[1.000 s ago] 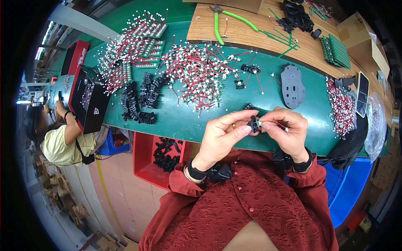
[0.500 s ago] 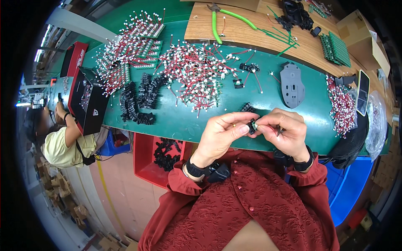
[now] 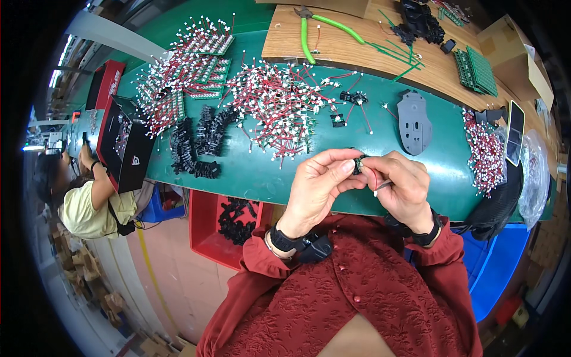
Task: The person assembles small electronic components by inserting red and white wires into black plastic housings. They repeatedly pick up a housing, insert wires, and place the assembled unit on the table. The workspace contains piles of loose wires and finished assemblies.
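Note:
My left hand is closed, its thumb and fingers pinching a small black plastic part near the table's front edge. Against that part, my right hand pinches a small green circuit board, mostly hidden by the fingertips. A red wire with a white connector hangs from between my hands. Something thin and grey pokes out from my right fingers; its kind cannot be made out. Beyond my hands lies a big pile of small boards with red wires. Rows of black plastic parts lie left of it.
A grey mouse-shaped shell lies beyond my right hand. Green-handled cutters rest on the wooden board. At right are another wire pile and a phone. A red bin stands below the table edge. Another person works at far left.
Both hands have shifted slightly away from my body. My right fingers have turned, and the red wire with its white connector now shows below them.

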The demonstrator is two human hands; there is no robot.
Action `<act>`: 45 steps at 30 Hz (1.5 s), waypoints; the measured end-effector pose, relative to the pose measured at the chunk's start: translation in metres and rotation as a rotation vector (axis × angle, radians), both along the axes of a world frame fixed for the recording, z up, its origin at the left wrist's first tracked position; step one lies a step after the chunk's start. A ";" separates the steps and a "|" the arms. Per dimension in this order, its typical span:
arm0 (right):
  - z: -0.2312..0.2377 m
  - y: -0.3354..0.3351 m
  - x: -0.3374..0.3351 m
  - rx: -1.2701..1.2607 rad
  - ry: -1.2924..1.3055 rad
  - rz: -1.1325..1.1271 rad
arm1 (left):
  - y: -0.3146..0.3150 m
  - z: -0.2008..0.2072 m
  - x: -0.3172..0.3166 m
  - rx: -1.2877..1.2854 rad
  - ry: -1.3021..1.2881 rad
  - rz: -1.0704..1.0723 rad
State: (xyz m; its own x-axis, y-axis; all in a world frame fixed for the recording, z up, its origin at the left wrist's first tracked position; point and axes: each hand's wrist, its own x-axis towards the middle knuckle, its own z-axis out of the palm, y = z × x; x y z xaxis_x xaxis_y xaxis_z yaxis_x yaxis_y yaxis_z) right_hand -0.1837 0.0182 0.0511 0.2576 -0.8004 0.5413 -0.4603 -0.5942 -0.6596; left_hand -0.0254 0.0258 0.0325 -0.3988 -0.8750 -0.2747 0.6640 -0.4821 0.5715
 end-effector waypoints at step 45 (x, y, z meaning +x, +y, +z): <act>0.024 -0.001 -0.014 -0.061 0.475 0.093 | 0.006 -0.008 0.011 -0.190 -0.345 -0.069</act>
